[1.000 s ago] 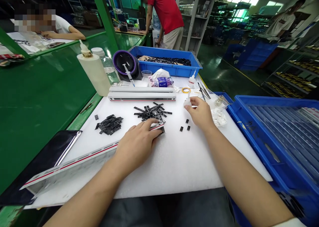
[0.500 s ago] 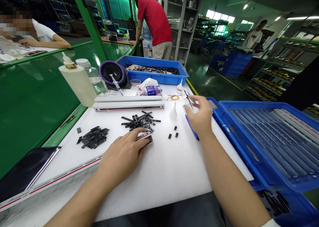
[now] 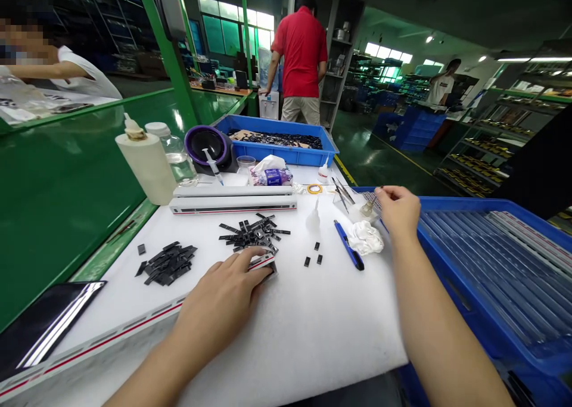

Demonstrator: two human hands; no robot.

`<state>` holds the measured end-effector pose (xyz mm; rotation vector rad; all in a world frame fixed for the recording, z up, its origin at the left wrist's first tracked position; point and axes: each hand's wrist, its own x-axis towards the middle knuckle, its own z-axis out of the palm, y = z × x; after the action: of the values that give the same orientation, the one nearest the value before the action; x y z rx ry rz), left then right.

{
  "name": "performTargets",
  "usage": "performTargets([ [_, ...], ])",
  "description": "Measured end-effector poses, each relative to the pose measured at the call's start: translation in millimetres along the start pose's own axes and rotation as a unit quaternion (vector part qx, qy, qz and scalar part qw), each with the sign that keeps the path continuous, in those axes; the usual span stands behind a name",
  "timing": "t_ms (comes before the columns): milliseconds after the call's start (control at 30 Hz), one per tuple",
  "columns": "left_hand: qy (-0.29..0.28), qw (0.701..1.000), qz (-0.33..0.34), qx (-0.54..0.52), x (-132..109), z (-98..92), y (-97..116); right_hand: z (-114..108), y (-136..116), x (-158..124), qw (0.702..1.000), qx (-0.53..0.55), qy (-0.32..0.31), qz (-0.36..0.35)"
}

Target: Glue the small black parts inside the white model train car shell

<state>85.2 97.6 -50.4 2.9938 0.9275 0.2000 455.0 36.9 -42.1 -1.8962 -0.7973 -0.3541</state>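
Left hand [image 3: 222, 295] holds the rail [image 3: 102, 341] by one end.

Lower left, a white rail [image 3: 92, 347] with a red stripe and a row of dark slots; centre, black strips [image 3: 254, 232] with small pale marks; right of centre, a slim blue-and-black tool [image 3: 347, 243]; the desk [image 3: 322, 323] white; upper centre, a floral tissue pack [image 3: 270, 177] with a blue label, a yellow-orange tape roll [image 3: 309, 189], a purple-rimmed black container [image 3: 187, 146] and a blue crate [image 3: 295, 155].
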Motion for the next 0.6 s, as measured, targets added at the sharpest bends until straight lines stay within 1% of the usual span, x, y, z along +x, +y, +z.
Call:
performTargets([
  [33, 0.002, 1.000, -0.001, -0.001, 0, 0.2, 0, 1, 0, -1, 1.000, 0.005, 0.017, 0.000],
  [67, 0.004, 1.000, -0.001, -0.004, 0, 0.3, 0, 1, 1, -2, 1.000, 0.009, 0.020, 0.003],
  [133, 0.009, 1.000, -0.002, -0.013, 0, 0.6, 0, -1, 1, -4, 1.000, 0.005, 0.001, 0.011],
  [167, 0.012, 1.000, -0.004, -0.017, 0, 0.6, 1, -3, 0, -4, 1.000, 0.009, 0.007, 0.016],
  [200, 0.013, 1.000, -0.005, -0.020, 0, 0.6, 1, -5, -2, -4, 0.998, 0.034, 0.043, 0.022],
  [233, 0.012, 1.000, -0.006, -0.022, 0, 0.5, 1, -8, -5, -5, 0.992, 0.076, 0.100, 0.029],
  [300, 0.005, 1.000, -0.007, -0.025, 0, 0.1, 2, -13, -16, -9, 0.960, 0.179, 0.209, 0.051],
  [333, 0.002, 1.000, -0.007, -0.026, 0, -0.1, 2, -15, -24, -13, 0.940, 0.242, 0.232, 0.066],
  [367, 0.001, 1.000, -0.007, -0.027, 0, -0.4, 3, -17, -32, -19, 0.922, 0.305, 0.223, 0.080],
  [400, 0.001, 1.000, -0.006, -0.028, 0, -0.6, 3, -17, -42, -27, 0.907, 0.367, 0.187, 0.091],
  [433, 0.001, 1.000, -0.006, -0.029, -1, -0.8, 3, -17, -53, -37, 0.889, 0.426, 0.131, 0.101],
  [500, 0.004, 0.999, -0.007, -0.032, -1, -1.0, 4, -12, -73, -61, 0.849, 0.516, -0.007, 0.116],
  [533, 0.005, 0.999, -0.008, -0.032, -1, -1.0, 4, -8, -82, -74, 0.837, 0.529, -0.072, 0.119],
  [600, 0.009, 0.999, -0.007, -0.033, -2, -0.8, 4, 1, -95, -99, 0.831, 0.516, -0.171, 0.117],
])
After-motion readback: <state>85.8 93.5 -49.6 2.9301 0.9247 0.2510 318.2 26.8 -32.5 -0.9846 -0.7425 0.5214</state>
